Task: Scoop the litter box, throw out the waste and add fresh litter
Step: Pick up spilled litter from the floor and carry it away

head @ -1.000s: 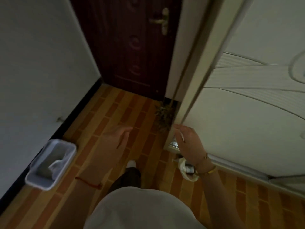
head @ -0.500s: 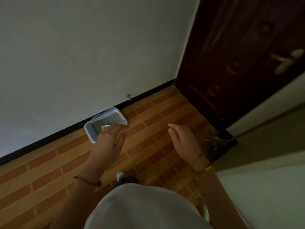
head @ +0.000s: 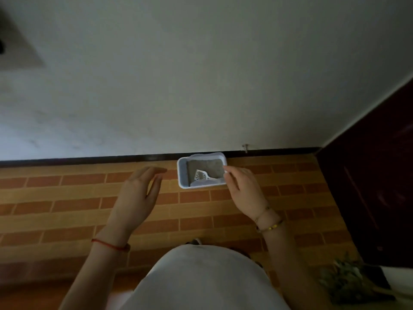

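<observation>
— Where's the litter box (head: 182,176)?
— Twelve o'clock, on the brick-pattern floor (head: 67,198), against the black skirting (head: 89,158). A white slotted scoop (head: 201,175) lies on its grey litter (head: 209,167).
— The hands?
— Both are empty, with fingers loosely straight. The left hand (head: 136,198) is at the box's eight o'clock, apart from it. The right hand (head: 243,189) is at four o'clock, its fingertips by the rim.

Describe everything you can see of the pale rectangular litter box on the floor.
The pale blue-white rectangular plastic litter box sits flat on the brick-patterned floor, its far side by the black skirting board. It has rounded corners and a raised rim. Its bottom is covered with grey litter, and a white slotted scoop lies inside on the litter. The right hand overlaps its right edge in view; whether it touches cannot be told.
</observation>
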### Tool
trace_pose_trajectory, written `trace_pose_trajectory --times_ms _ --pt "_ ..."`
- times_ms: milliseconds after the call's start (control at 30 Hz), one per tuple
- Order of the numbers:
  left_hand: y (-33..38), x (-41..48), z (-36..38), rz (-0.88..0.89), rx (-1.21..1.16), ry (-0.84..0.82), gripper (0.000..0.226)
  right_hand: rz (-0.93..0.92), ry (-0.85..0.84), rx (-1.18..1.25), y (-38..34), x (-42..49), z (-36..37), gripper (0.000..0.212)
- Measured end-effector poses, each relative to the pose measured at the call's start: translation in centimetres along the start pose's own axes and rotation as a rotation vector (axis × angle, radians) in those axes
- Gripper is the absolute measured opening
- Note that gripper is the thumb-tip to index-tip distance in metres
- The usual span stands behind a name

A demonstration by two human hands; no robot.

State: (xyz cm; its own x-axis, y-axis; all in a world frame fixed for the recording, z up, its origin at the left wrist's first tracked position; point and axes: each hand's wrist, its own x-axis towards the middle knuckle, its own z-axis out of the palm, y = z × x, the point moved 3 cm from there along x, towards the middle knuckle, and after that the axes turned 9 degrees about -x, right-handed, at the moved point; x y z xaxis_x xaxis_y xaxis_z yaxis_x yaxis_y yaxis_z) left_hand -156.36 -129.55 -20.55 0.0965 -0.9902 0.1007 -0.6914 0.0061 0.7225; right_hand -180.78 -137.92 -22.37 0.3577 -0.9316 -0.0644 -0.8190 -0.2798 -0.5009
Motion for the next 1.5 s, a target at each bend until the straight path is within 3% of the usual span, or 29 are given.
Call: trace_pose_trajectory --times_ms 300,567,933,1133,1400,1500 --pt "-5.6 0.0 -2.3 -0.23 -0.012 0.135 0.027 -0.165 -0.206 -0.088 -3.8 8.2 2.7 0.039" --pt "-8.1 6.0 -3.0 -0.371 0.026 0.235 0.029 -0.304 -0.256 -0.065 -5.5 19.6 3.9 0.036" --pt "-9.8 17.6 -5.9 -0.405 0.108 0.306 0.032 -0.455 -0.338 -0.083 -8.8 33.6 4.9 0.041" --pt "-11.6 21.4 -7.0 -0.387 0.088 0.278 0.033 -0.455 -0.33 -0.072 -10.2 37.0 5.4 0.04" --pt "-17.5 26.6 -9.8 -0.262 0.063 0.134 0.031 -0.304 -0.265 -0.073 -11.7 38.9 8.6 0.042" --pt "-20.0 28.2 -12.0 -0.21 0.063 0.069 0.029 -0.204 -0.187 -0.011 -13.9 39.2 10.6 0.057"
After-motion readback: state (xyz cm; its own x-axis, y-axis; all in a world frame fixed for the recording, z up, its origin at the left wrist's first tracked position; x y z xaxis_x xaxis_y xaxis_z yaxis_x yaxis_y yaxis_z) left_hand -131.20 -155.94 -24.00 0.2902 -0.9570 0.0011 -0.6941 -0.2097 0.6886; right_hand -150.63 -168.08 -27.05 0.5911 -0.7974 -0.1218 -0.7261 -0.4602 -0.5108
